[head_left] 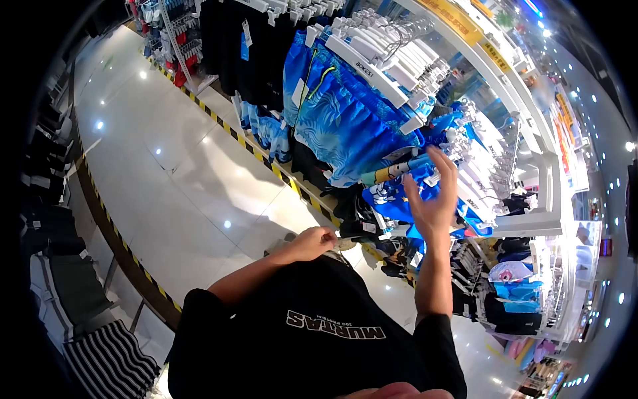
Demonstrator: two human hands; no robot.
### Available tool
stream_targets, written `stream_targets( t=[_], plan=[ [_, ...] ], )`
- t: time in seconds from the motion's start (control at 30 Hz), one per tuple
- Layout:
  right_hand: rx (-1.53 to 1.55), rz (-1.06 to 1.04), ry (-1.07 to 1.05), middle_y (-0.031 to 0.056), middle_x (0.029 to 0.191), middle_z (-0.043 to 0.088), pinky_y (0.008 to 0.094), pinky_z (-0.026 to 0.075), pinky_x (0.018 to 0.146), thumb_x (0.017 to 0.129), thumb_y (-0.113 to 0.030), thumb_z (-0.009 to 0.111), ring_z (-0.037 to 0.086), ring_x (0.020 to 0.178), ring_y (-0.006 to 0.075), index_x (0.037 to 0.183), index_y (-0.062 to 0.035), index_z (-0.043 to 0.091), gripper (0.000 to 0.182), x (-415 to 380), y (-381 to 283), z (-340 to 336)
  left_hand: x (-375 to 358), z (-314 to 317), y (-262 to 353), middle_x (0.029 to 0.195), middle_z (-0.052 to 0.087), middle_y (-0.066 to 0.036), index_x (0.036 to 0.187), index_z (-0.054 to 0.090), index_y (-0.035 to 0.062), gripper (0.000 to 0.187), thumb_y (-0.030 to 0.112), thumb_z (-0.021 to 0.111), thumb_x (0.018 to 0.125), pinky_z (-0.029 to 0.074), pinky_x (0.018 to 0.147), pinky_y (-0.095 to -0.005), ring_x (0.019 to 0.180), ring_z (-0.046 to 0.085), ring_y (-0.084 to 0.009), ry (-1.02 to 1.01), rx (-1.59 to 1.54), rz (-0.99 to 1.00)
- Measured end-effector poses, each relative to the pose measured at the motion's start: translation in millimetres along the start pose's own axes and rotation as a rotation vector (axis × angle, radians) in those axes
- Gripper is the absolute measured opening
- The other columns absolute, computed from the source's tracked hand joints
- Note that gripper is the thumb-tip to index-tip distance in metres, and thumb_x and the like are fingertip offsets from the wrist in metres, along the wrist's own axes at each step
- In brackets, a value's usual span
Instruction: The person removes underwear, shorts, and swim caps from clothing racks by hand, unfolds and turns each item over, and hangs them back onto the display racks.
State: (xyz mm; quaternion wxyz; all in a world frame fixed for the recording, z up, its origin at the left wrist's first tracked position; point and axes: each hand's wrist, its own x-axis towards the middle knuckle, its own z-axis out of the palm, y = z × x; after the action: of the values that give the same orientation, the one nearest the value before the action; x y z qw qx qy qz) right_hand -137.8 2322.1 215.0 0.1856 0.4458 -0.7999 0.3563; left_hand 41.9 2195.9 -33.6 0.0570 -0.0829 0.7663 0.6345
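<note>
My right hand is raised in front of the clothes rack, thumb and fingers spread apart with nothing between them. Behind it hang blue patterned garments. Just beyond its fingertips are blue swim shorts with a leaf-like print and yellow-green drawstring, clipped to a white hanger. More white hangers crowd together to the right of this hand. My left hand is low in front of my black shirt, its fingers curled in; I see nothing in it.
Black garments hang left of the shorts. Yellow-and-black tape edges the rack's base along the tiled floor. The rack's white frame curves at the right. On the far left are more clothes, including a striped garment.
</note>
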Motion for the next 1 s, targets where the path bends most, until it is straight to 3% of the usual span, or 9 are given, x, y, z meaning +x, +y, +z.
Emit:
stream_targets(
  t=[0.17, 0.23, 0.47, 0.53, 0.73, 0.8, 0.83, 0.93, 1.0],
  plan=[
    [-0.024, -0.063, -0.045, 0.0204, 0.129, 0.055, 0.0450, 0.042, 0.102, 0.077, -0.011, 0.077, 0.051, 0.121, 0.0383, 0.130, -0.0030, 0.053, 0.059, 57.8, 1.6, 52.0, -7.7, -1.6, -3.8, 0.091, 0.070, -0.008, 0.100, 0.067, 0.0009, 0.023, 0.022, 0.067, 0.091, 0.051, 0.069, -0.0300, 0.076, 0.063, -0.0155, 0.080, -0.031, 0.052],
    [-0.084, -0.124, -0.011, 0.0206, 0.125, 0.056, 0.0456, 0.043, 0.100, 0.078, -0.013, 0.076, 0.051, 0.118, 0.0395, 0.130, -0.0034, 0.052, 0.059, 76.9, 11.2, 70.8, -16.5, -9.0, 8.0, 0.092, 0.070, -0.011, 0.099, 0.066, 0.0004, 0.022, 0.021, 0.065, 0.091, 0.052, 0.073, -0.0327, 0.080, 0.066, -0.0201, 0.085, -0.030, 0.005],
    [-0.281, -0.088, -0.080, 0.0206, 0.116, 0.061, 0.0461, 0.042, 0.098, 0.080, -0.022, 0.075, 0.056, 0.109, 0.0393, 0.124, -0.0041, 0.057, 0.051, 105.7, 25.9, 103.8, -34.9, -13.3, -7.4, 0.093, 0.071, -0.012, 0.101, 0.067, 0.0002, 0.022, 0.020, 0.064, 0.092, 0.054, 0.073, -0.0334, 0.080, 0.068, -0.0205, 0.206, -0.103, -0.058],
    [-0.312, -0.106, -0.049, 0.0176, 0.114, 0.063, 0.0455, 0.046, 0.091, 0.081, -0.024, 0.075, 0.059, 0.106, 0.0381, 0.120, -0.0069, 0.060, 0.045, 112.5, 35.4, 111.6, -35.5, -14.4, -10.1, 0.093, 0.071, -0.012, 0.102, 0.067, -0.0006, 0.025, 0.022, 0.064, 0.092, 0.053, 0.072, -0.0331, 0.078, 0.066, -0.0191, 0.218, -0.123, -0.059],
    [-0.270, -0.021, -0.102, 0.0129, 0.109, 0.066, 0.0445, 0.050, 0.085, 0.083, -0.028, 0.073, 0.063, 0.103, 0.0355, 0.112, -0.0089, 0.065, 0.036, 116.8, 17.1, 93.3, -26.8, -22.7, -23.4, 0.088, 0.070, -0.010, 0.100, 0.067, -0.0015, 0.027, 0.024, 0.065, 0.093, 0.052, 0.069, -0.0317, 0.074, 0.064, -0.0163, 0.282, -0.108, 0.033],
    [-0.273, -0.089, -0.046, 0.0112, 0.105, 0.067, 0.0429, 0.051, 0.081, 0.082, -0.031, 0.074, 0.064, 0.098, 0.0339, 0.109, -0.0091, 0.067, 0.036, 111.4, 14.3, 85.7, -22.3, -29.6, -33.7, 0.087, 0.069, -0.010, 0.099, 0.066, -0.0023, 0.028, 0.025, 0.065, 0.094, 0.052, 0.068, -0.0316, 0.074, 0.065, -0.0166, 0.298, -0.159, 0.068],
    [-0.271, -0.088, -0.041, 0.0108, 0.103, 0.067, 0.0424, 0.052, 0.080, 0.082, -0.031, 0.074, 0.064, 0.097, 0.0335, 0.109, -0.0090, 0.067, 0.036, 109.0, 9.9, 80.8, -22.1, -36.7, -28.9, 0.090, 0.071, -0.013, 0.099, 0.067, -0.0017, 0.032, 0.029, 0.066, 0.093, 0.053, 0.073, -0.0335, 0.079, 0.067, -0.0197, 0.280, -0.218, -0.030],
    [-0.238, -0.116, 0.021, 0.0093, 0.094, 0.067, 0.0399, 0.053, 0.072, 0.077, -0.027, 0.078, 0.066, 0.085, 0.0311, 0.100, -0.0081, 0.067, 0.031, 98.5, 0.2, 69.5, -13.7, -46.4, -52.1, 0.085, 0.069, -0.009, 0.100, 0.068, -0.0021, 0.028, 0.025, 0.067, 0.092, 0.053, 0.066, -0.0294, 0.073, 0.066, -0.0154, 0.434, -0.357, 0.015],
    [-0.190, -0.131, 0.056, 0.0093, 0.090, 0.066, 0.0389, 0.053, 0.068, 0.075, -0.023, 0.079, 0.066, 0.079, 0.0304, 0.095, -0.0075, 0.067, 0.028, 90.1, -3.9, 63.8, -11.2, -60.6, -58.8, 0.091, 0.069, -0.007, 0.111, 0.065, 0.0017, 0.034, 0.027, 0.071, 0.090, 0.052, 0.061, -0.0279, 0.068, 0.065, -0.0138, 0.554, -0.498, -0.039]
  ],
)
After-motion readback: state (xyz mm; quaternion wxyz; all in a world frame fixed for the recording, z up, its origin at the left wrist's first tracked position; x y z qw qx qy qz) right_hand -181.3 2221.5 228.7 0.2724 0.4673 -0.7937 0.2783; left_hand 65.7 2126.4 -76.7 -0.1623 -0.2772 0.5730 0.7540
